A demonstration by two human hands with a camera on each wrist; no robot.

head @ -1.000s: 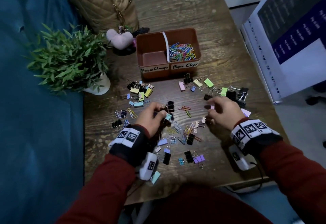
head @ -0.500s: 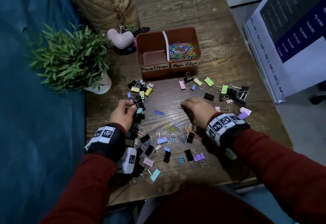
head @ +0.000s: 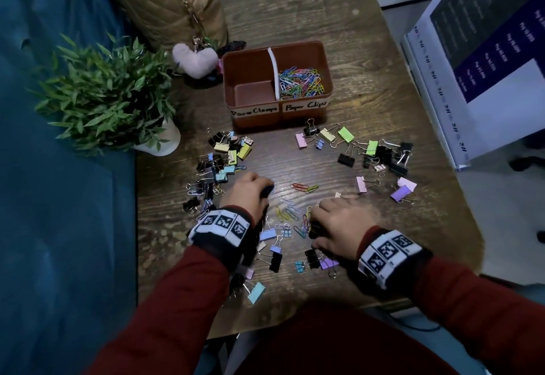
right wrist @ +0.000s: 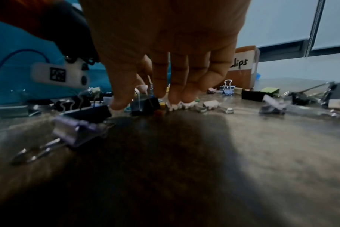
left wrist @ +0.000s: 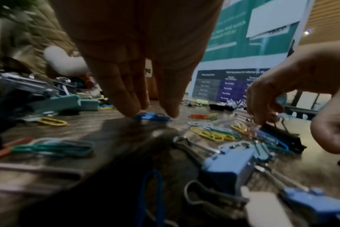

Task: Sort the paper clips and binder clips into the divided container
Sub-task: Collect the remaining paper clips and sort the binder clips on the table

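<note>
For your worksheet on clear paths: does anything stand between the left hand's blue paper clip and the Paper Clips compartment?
Nothing visible does. The blue paper clip lies under the left hand; bare table runs up to the container, whose top is open.

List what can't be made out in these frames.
- Head view: left hand covers whatever its fingers touch.
- Right wrist view: right hand fingertips blurred; grip on the black binder clip unclear.
- Left wrist view: near foreground blurred.
- Container label partly cut off in right wrist view.
</note>
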